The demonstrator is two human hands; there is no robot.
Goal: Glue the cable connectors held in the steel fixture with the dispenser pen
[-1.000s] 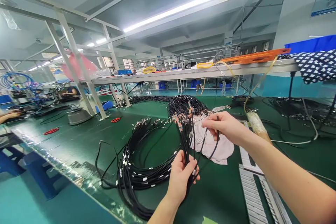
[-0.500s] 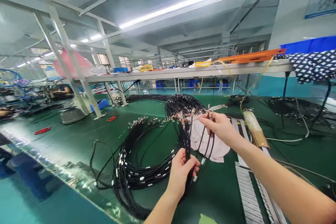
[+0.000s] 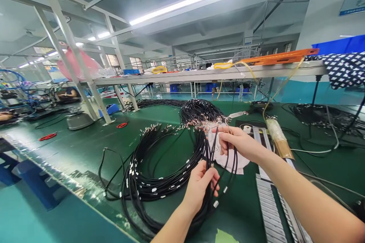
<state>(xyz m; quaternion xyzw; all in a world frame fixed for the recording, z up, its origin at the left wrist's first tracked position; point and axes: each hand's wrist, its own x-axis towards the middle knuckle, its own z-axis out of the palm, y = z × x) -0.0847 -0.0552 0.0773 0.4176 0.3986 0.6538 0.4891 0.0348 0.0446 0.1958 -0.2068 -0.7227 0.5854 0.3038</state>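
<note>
My left hand (image 3: 201, 186) is closed around a bundle of black cables (image 3: 209, 155) near their metal-tipped ends. Just above it, my right hand (image 3: 234, 142) holds a few black cables (image 3: 234, 165) that hang in loops below its fingers; their tips are partly hidden by the hand. A large coil of black cables (image 3: 142, 190) with small white labels lies on the green table (image 3: 85, 159), running into the left-hand bundle. Beneath the right hand's cables is a pale pink cloth (image 3: 238, 165).
Behind lies another cable coil (image 3: 199, 111). A ridged metal fixture (image 3: 269, 201) stands at right, beside a wrapped yellow-brown tool (image 3: 279, 138). Red-handled tools (image 3: 48, 136) and a grey bowl-shaped object (image 3: 80, 121) are at left. A raised shelf (image 3: 171, 79) spans the back.
My right hand has shifted slightly right and down, its fingers now nearer the left-hand bundle's tips. The left hand keeps its hold, a little further right. The view has turned slightly.
</note>
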